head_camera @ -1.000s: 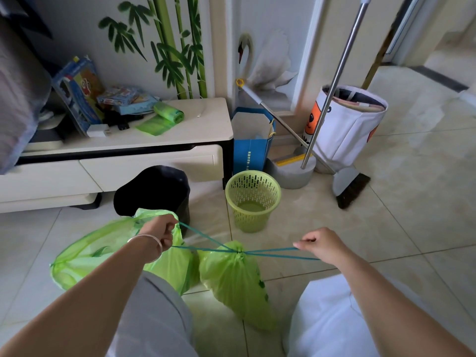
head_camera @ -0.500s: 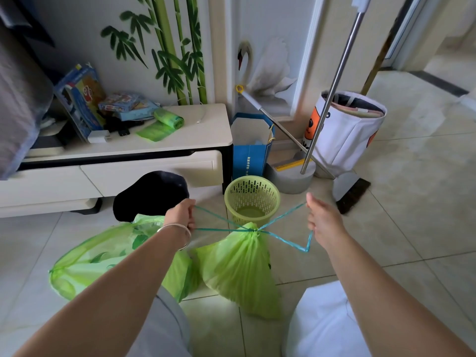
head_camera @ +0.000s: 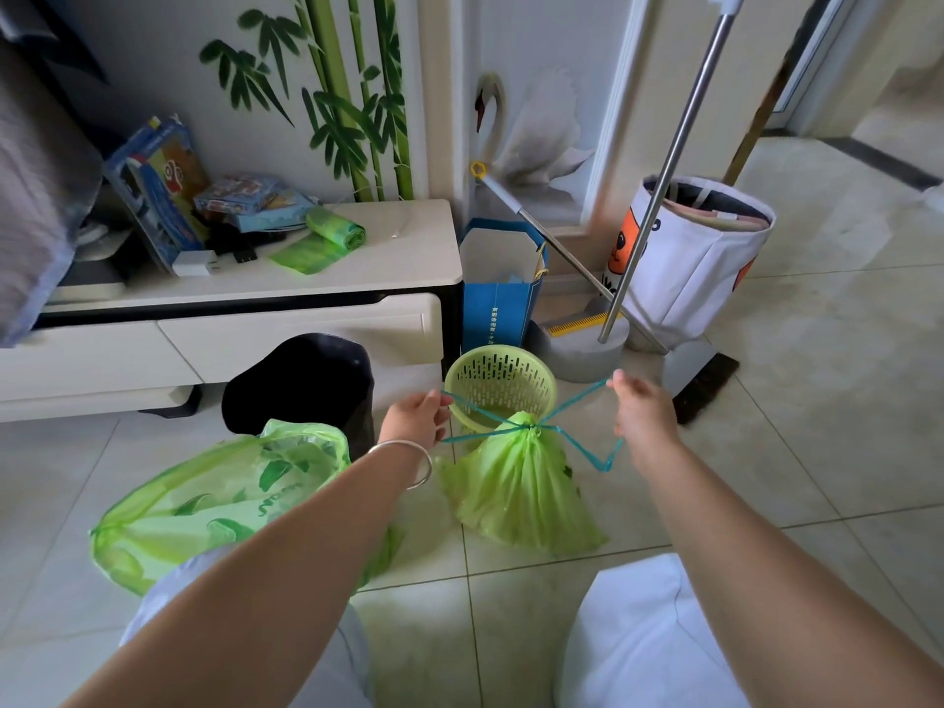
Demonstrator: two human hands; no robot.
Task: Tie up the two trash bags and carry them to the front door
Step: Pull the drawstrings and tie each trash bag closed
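A small green trash bag point(head_camera: 521, 493) sits on the tiled floor in the middle, its neck cinched by a teal drawstring point(head_camera: 572, 406). My left hand point(head_camera: 416, 419) pinches the drawstring's left loop. My right hand point(head_camera: 641, 413) holds the right loop, which hangs in a slack bend below it. A larger green trash bag point(head_camera: 219, 498) lies to the left with its mouth still wide, partly hidden by my left forearm.
A green perforated basket point(head_camera: 498, 380) and a black bin point(head_camera: 301, 385) stand just behind the bags. A low white cabinet point(head_camera: 245, 324) runs along the left wall. A blue paper bag point(head_camera: 498, 298), mop point(head_camera: 659, 196), broom point(head_camera: 702, 378) and white fabric basket point(head_camera: 700, 258) crowd the back corner.
Both hands have lifted and moved forward. The drawstring, pulled flat and wide a second ago, is now raised in two loops, and the small bag's neck stands higher.
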